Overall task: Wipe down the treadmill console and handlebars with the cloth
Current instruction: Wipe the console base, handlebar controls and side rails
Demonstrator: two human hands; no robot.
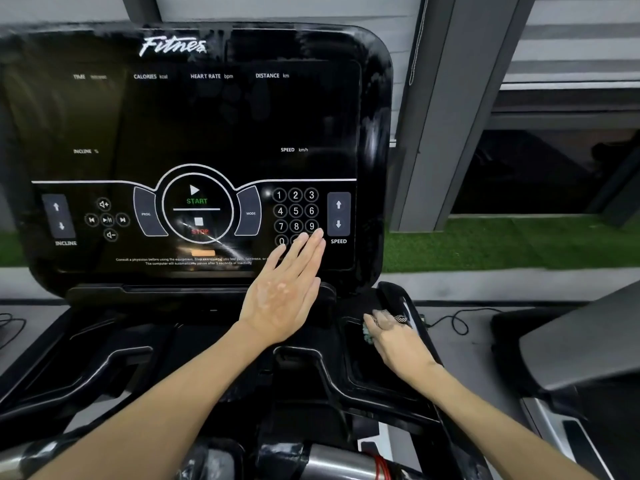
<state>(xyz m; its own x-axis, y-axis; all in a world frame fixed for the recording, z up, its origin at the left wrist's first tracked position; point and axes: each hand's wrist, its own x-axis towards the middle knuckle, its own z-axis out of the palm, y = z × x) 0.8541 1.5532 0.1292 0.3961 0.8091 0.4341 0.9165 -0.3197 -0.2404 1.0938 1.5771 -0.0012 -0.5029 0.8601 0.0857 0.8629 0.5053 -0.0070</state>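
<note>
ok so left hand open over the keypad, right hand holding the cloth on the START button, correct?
Wrong on one point: the right hand holds the cloth down in the tray right of the console, not on the START button. The left hand is open over the keypad, as said. The head view shows it.

The left hand (280, 299) lies flat over the lower right of the console (194, 133), by the keypad (295, 210); the left and upper panel lie open. The right hand (391, 337), holding the cloth (367, 336), fills the right tray (367, 375) inside its raised rim.
</note>
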